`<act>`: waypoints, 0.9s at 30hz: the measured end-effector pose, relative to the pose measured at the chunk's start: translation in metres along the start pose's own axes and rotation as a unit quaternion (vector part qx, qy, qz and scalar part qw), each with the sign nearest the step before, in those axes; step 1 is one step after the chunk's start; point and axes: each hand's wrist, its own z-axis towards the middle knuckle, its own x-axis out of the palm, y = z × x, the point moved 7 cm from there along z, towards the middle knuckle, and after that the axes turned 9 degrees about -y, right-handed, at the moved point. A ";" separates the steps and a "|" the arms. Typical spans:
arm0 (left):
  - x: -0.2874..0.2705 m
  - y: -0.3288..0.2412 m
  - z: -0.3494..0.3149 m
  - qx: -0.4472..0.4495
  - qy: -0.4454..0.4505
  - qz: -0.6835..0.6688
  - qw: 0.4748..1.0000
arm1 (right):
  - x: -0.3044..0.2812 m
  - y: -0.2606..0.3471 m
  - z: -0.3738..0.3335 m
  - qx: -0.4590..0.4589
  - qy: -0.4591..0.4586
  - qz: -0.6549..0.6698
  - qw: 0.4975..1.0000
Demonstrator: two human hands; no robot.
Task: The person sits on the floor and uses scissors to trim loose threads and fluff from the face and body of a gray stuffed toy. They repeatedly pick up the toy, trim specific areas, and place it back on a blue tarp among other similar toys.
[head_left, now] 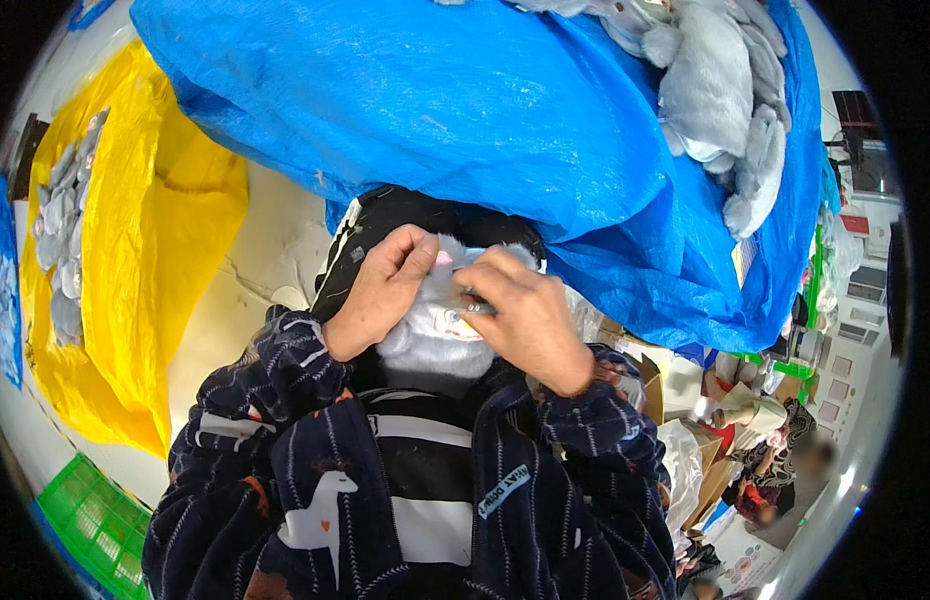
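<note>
A grey plush toy (pixel 435 345) with a white face patch, an embroidered eye and a bit of pink rests on my lap. At the upper left of the toy, my left hand (pixel 387 285) is closed, thumb and fingertips pinching its grey fur beside the pink part. Over the toy's right side, my right hand (pixel 530 315) is curled round a small metal tool (pixel 475 308). Only a short piece of the tool shows by the embroidered eye, so I cannot make out its exact kind. Part of the toy is hidden under my right hand.
Ahead lies a large blue plastic sack (pixel 415 100), with several grey plush toys (pixel 710 90) at its far right. A yellow sack (pixel 135 250) holding grey pieces stands left. A green crate (pixel 90 510) sits lower left. Bags, boxes and another person (pixel 800 480) are at right.
</note>
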 end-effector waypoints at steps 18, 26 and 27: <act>-0.013 -0.011 0.007 0.066 -0.037 0.185 0.980 | 0.015 -0.100 -0.114 0.354 -0.114 0.185 0.910; 0.100 -0.015 -0.064 0.383 0.247 0.500 0.736 | 0.020 -0.107 -0.130 0.319 -0.211 0.271 0.883; 0.102 -0.004 -0.061 0.397 0.241 0.541 0.701 | 0.022 -0.114 -0.138 0.326 -0.226 0.298 0.868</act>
